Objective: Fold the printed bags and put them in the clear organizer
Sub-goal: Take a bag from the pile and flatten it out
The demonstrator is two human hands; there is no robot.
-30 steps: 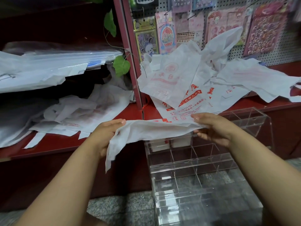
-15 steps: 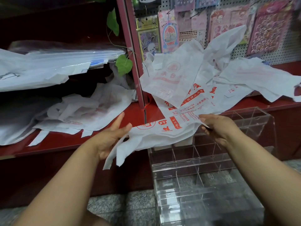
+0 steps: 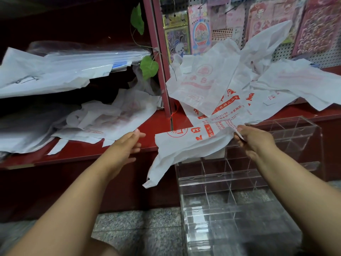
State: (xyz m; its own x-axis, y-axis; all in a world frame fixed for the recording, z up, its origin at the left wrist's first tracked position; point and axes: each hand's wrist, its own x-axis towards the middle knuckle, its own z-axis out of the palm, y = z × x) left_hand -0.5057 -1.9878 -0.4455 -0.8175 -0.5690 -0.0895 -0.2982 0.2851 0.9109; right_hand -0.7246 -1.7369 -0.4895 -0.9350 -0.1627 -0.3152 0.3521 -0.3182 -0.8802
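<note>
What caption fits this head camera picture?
Right hand pinches a printed bag above the clear organizer; left hand open beside it.

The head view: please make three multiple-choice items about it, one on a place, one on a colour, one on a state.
1. Where does the clear organizer stand?
A. On top of the red shelf
B. On the floor in front of the red shelf
C. Hung on the pegboard

2. What colour is the print on the bag being handled?
A. Red-orange
B. Blue
C. Green

3. How do the hands stand?
A. Both grip the bag
B. Only the left hand grips the bag
C. The right hand pinches the bag, the left hand is open and apart from it

Key:
1 B, its base rests on the speckled floor, against the front of the red shelf.
2 A, the characters on the white plastic are red-orange.
3 C, the right hand pinches the bag's edge, and a gap shows between the left hand and the bag.
</note>
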